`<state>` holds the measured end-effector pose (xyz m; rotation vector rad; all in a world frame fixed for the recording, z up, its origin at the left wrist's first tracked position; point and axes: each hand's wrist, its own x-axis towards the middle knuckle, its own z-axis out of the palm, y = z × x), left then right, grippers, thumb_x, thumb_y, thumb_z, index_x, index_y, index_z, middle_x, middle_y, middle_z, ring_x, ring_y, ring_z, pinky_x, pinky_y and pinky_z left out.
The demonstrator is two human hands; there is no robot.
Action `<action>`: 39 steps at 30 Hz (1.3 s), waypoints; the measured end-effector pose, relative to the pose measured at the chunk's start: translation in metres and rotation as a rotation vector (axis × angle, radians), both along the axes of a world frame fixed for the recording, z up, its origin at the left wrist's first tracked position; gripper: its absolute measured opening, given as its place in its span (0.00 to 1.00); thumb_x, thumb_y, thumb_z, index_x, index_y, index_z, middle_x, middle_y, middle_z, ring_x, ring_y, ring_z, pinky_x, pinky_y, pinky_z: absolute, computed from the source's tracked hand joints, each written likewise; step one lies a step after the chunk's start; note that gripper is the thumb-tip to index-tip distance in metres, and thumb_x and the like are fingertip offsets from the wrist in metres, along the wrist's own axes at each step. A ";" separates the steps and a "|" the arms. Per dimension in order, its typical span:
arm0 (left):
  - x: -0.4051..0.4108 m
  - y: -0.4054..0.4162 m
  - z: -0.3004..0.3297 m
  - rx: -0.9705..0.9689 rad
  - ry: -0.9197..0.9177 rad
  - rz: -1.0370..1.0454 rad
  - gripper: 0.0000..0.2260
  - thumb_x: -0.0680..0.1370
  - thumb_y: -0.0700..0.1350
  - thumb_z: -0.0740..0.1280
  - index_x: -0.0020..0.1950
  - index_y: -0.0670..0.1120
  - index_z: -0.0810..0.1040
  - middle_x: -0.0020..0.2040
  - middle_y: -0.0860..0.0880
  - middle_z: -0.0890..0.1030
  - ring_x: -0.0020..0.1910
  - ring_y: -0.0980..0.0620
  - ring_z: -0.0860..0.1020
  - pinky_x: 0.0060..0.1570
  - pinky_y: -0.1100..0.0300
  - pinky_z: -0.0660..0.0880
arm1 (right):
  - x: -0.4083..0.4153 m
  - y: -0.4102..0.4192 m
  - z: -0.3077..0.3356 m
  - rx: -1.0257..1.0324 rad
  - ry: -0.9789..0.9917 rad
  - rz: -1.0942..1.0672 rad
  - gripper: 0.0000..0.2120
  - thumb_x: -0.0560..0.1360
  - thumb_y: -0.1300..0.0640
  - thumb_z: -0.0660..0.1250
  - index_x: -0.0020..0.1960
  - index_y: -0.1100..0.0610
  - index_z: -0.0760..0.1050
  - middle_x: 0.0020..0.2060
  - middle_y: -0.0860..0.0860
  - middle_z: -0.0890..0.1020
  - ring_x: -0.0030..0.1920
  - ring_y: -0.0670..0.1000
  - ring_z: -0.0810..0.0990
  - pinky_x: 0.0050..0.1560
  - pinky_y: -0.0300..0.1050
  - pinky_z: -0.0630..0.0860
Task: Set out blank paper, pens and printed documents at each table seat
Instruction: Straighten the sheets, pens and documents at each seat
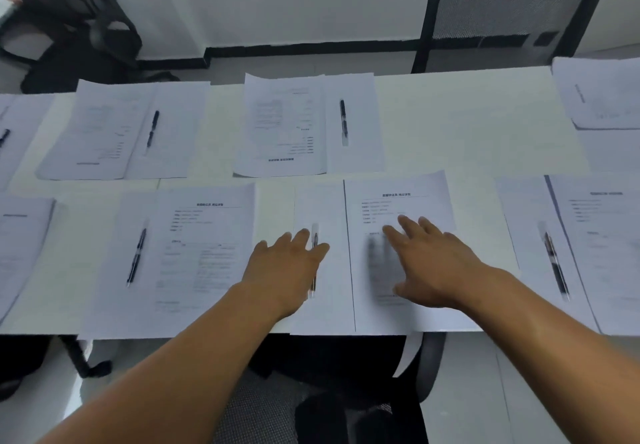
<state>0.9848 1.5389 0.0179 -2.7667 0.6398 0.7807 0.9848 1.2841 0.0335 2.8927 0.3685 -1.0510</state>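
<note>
— At the near edge of the white table (450, 125), what is seen at the middle seat?

— A blank sheet (322, 305) is laid with a printed document (408, 201) overlapping its right side; both sheets reach the table's front edge, and the document's lower corner overhangs it slightly. The left hand (287, 270) is spread flat, fingers apart, over a pen (314, 263) lying lengthwise on the blank sheet; whether the pen is pressed or merely covered cannot be told, since the frame is blurred there. The right hand (433, 263) is held open, fingers splayed, over the printed document, and nothing is gripped by it.

— And the neighbouring seats?

— To the left, a set is seen with its own pen (136, 256) beside the printed text; to the right, another pen (556, 265) is laid on paper. Across the table, two further sets are placed with a pen (152, 128) and a pen (343, 120) on them.

— Where is open room left?

— A bare stretch of table is left at the far right, in front of a black mesh chair (505, 18). Narrow bare strips are kept between adjoining sets.
</note>
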 end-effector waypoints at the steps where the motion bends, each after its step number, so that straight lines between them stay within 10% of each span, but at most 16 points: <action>1: 0.002 0.003 -0.006 0.001 -0.001 -0.003 0.37 0.82 0.46 0.72 0.86 0.56 0.56 0.84 0.44 0.60 0.79 0.42 0.68 0.70 0.40 0.73 | 0.001 0.001 -0.007 0.001 0.002 0.001 0.47 0.80 0.43 0.70 0.87 0.51 0.45 0.88 0.55 0.45 0.87 0.63 0.47 0.81 0.64 0.62; 10: 0.015 0.006 -0.035 -0.019 -0.003 -0.019 0.47 0.82 0.46 0.76 0.89 0.57 0.45 0.90 0.43 0.45 0.89 0.38 0.51 0.79 0.36 0.66 | 0.001 0.011 -0.042 0.035 0.011 -0.013 0.54 0.80 0.42 0.72 0.88 0.49 0.36 0.87 0.54 0.35 0.87 0.62 0.38 0.85 0.64 0.52; 39: 0.011 -0.016 -0.062 -0.138 -0.011 -0.034 0.47 0.81 0.48 0.78 0.89 0.55 0.49 0.90 0.43 0.46 0.89 0.39 0.52 0.71 0.43 0.76 | -0.021 -0.003 -0.084 0.098 0.001 -0.135 0.55 0.79 0.37 0.72 0.87 0.43 0.33 0.85 0.49 0.28 0.86 0.61 0.32 0.83 0.70 0.54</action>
